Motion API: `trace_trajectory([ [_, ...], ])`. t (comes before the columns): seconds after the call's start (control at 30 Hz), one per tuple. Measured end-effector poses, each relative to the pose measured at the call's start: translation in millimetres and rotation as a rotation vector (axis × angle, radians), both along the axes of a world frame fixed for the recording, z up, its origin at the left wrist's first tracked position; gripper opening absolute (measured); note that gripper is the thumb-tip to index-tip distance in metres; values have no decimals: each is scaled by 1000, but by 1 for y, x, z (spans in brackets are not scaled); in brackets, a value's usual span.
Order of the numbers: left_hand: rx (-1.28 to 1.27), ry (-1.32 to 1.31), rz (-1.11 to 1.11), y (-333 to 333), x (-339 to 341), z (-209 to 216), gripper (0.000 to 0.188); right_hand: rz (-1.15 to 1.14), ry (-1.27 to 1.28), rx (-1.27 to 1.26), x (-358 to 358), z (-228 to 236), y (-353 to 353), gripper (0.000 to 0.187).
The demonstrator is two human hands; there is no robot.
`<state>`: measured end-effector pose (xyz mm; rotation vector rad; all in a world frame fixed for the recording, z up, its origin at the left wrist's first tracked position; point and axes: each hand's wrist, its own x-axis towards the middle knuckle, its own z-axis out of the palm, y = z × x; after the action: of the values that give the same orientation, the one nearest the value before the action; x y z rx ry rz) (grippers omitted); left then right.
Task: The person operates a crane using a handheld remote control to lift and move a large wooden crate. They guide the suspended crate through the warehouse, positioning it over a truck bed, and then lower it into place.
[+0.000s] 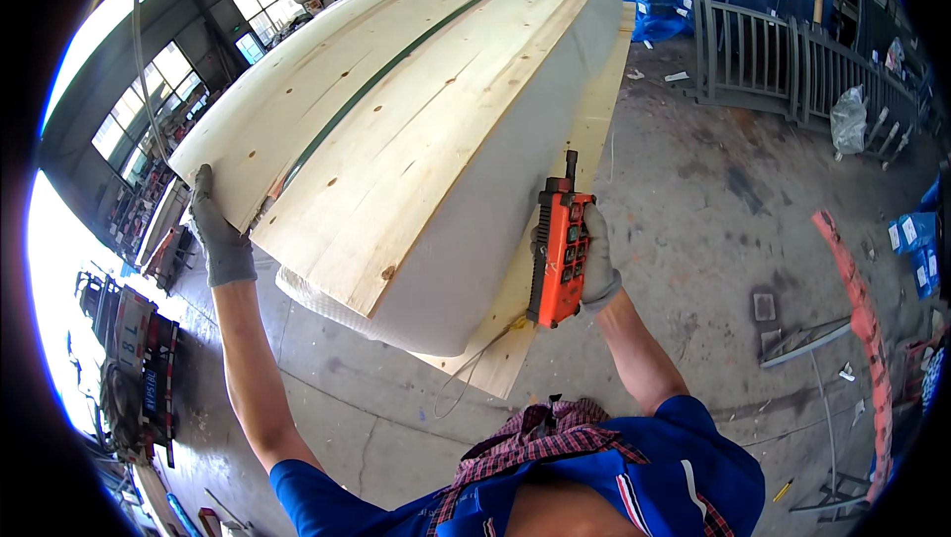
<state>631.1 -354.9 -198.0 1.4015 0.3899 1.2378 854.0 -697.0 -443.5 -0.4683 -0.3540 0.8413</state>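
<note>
Plank-topped bundle (pixel 436 131) hogs the middle, left gray-gloved hand (pixel 222 240) at its near-left corner, can't tell if it's gripping. Pale knotty boards (pixel 297 121), flat dark green strap (pixel 394 61) lengthwise, cloudy whitish wrap (pixel 466 260) down the side, then a chunky orange remote (pixel 562 260), button markings unreadable, right gloved hand (pixel 599 262) clamped around it.

Windows (pixel 149 111): bright daylight, panes nearly white, upper left
Bright opening (pixel 54 269): blown-out glare at the left edge, blue-violet fringe
Wooden boards (pixel 396 141): lit softly and evenly, knots and grain clear
Orange remote (pixel 562 255): reasonably sharp, colour strong
Concrete floor (pixel 684 289): mid-grey, muted light
Metal railing (pixel 753 52): dimmer, softer detail, upper right
Frame rim: black corners, strong fisheye bending
</note>
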Motion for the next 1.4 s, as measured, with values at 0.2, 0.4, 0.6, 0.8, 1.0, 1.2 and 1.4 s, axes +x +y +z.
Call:
trace_trajectory([
  [0.2, 76, 9, 54, 9, 2, -9, 48, -27, 90, 43, -3, -1, 2, 60],
  [0.4, 39, -138, 136, 15, 6, -9, 40, -15, 41, 92, -7, 1, -2, 59],
  [0.6, 125, -162, 70, -15, -6, -14, 43, -208, 32, -8, -19, 13, 2, 55],
  [0.8, 1246, 130, 608, -82, -14, -35, 65, -267, -24, -118, -30, 26, 4, 52],
  [1.0, 1479, 255, 378, -89, -20, -23, 56, -263, -69, -138, -20, 11, 4, 53],
  [1.2, 1392, 151, 438, -99, -13, -31, 51, -274, -111, -173, -15, 8, 3, 56],
  [1.4, 1385, 109, 480, -102, -10, -41, 57, -291, -149, -132, -8, 1, 5, 60],
])
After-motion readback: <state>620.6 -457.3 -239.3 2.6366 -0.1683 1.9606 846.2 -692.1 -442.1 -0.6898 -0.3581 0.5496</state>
